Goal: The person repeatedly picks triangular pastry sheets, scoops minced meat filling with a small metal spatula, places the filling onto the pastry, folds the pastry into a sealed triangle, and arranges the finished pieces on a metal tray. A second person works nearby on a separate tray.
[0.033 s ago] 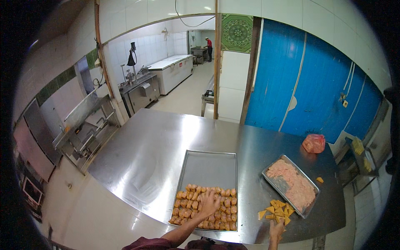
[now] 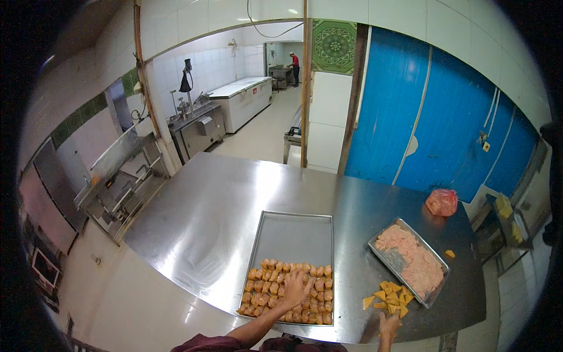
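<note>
A metal tray [image 2: 296, 234] lies before me, its near half packed with rows of stuffed golden-brown pieces [image 2: 258, 299]. My left hand [image 2: 298, 288] reaches over these rows, fingers spread and fingertips down on the pieces near the far row. Whether a piece sits under its fingertips is hidden. To the right, my right hand [image 2: 388, 325] is at the near side of a loose pile of yellow-brown triangles [image 2: 392, 296], resembling fried tofu. Its thumb and fingers look apart at the pile's edge. A second metal tray [image 2: 375, 245] holds pale pink minced filling [image 2: 419, 264], just beyond the pile.
A stainless steel table [image 2: 205, 217] carries everything. One stray triangle [image 2: 450, 254] lies right of the filling tray; a pinkish plastic bag [image 2: 441, 202] stands behind. Blue panels [image 2: 387, 105] rise beyond. A chest freezer [image 2: 243, 102] and a person in red [image 2: 294, 67] are in the back room.
</note>
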The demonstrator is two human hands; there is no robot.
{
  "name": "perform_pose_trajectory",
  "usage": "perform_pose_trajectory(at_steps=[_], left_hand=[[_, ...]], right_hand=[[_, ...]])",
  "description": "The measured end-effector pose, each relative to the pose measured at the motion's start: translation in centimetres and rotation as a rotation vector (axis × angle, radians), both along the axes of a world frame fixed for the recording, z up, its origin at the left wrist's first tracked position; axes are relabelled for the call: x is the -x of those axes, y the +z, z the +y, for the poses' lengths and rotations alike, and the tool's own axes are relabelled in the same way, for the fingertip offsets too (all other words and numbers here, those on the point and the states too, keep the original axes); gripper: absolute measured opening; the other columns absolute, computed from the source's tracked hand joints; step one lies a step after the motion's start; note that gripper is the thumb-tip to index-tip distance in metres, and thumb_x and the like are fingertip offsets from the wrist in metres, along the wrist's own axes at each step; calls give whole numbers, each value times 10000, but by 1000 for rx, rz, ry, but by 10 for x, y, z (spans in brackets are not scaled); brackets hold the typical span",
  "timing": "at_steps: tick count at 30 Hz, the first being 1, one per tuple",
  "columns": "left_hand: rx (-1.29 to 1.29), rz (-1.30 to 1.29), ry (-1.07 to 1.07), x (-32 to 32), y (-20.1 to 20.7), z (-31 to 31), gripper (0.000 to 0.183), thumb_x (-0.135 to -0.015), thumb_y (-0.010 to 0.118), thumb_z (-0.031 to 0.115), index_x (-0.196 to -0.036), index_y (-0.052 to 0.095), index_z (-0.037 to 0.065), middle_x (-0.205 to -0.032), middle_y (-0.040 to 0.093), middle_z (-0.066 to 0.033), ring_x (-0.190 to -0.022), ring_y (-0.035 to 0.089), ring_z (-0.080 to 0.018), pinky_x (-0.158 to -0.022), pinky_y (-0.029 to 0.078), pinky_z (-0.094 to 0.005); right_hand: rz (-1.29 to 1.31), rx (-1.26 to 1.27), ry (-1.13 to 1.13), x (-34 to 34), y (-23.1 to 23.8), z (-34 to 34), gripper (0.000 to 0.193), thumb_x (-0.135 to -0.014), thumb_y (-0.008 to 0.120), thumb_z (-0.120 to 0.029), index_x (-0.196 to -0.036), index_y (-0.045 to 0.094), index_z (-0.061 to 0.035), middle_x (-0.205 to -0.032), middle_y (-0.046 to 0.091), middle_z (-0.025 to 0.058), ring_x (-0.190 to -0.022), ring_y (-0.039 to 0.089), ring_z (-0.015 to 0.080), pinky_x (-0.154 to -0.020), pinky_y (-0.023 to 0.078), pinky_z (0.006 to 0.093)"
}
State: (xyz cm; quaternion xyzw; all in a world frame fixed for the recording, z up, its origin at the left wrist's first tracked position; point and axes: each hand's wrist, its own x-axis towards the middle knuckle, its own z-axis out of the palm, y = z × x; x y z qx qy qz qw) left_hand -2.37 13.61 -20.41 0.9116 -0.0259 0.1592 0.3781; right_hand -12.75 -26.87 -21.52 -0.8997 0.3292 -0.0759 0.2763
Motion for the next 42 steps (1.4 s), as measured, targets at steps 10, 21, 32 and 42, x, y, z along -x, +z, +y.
perform_pose_trajectory(at_steps=[10, 21, 32, 42], left_hand=[[19, 36, -234, 5, 12, -82, 430, -1009, 689, 330, -1320, 644, 37, -1309, 614, -231, -1249, 537, -427, -1099, 415, -532], [-69, 137, -446, 4, 29, -192, 339, -993, 729, 193, -1289, 672, 38, -1244, 679, -201, -1217, 593, -397, -1066, 462, -490], [17, 555, -801, 46, 7, -290, 346, -993, 752, 160, -1318, 677, 67, -1239, 712, -176, -1072, 727, -333, -914, 590, -419], [164, 903, -670, 57, -67, -332, 354, -1039, 696, 135, -1333, 566, -13, -1140, 760, -178, -987, 764, -238, -858, 596, -379]], right_hand=[[48, -17, 261, 15, 18, -34, 576, -888, 840, -143, -1411, 630, -24, -1313, 707, 254, -1213, 666, 467, -999, 534, 545], [-60, -311, 142, 81, -1, -128, 790, -790, 948, -435, -1356, 578, -25, -1036, 727, 207, -916, 713, 343, -838, 573, 445], [-297, -480, 264, 47, -50, -113, 223, -952, 821, -210, -1018, 746, -11, -699, 604, 74, -600, 529, 163, -578, 444, 363], [75, -331, 361, 44, -37, -121, 373, -866, 873, -381, -996, 751, -54, -898, 772, 136, -838, 752, 342, -789, 589, 443]])
